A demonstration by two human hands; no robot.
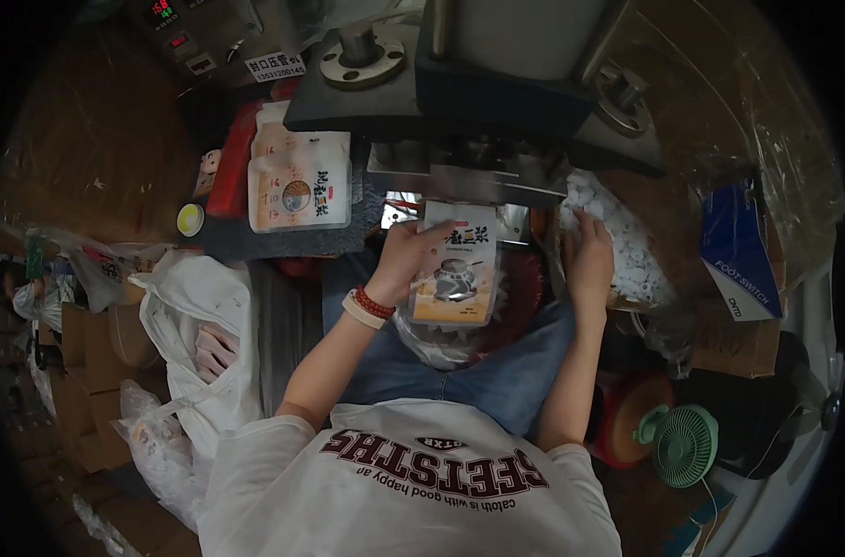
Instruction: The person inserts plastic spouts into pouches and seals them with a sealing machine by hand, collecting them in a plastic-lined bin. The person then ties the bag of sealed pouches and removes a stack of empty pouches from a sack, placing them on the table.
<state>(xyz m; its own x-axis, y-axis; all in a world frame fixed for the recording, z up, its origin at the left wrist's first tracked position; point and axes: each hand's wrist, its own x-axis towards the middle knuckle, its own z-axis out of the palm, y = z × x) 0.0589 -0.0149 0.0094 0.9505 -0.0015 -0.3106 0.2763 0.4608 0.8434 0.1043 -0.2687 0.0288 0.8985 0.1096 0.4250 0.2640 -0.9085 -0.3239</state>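
Observation:
My left hand (406, 263) grips the left edge of a printed pouch (455, 278), which is white above and orange below, with a pot drawn on it. The pouch hangs over my lap, in front of the metal press (469, 167). At the right, my right hand (589, 252) reaches to the near left side of a box of small white plastic pieces (626, 241); its fingertips are at the pieces, and whether they hold one is too small to tell. A stack of similar pouches (297, 190) lies on the dark cloth at the left.
A control panel (186, 37) with lit digits stands at the upper left. The blue foot switch box (740, 251) and a green fan (684, 446) are on the right. A white bag (204, 325) hangs at the left, beside cardboard boxes (88, 371).

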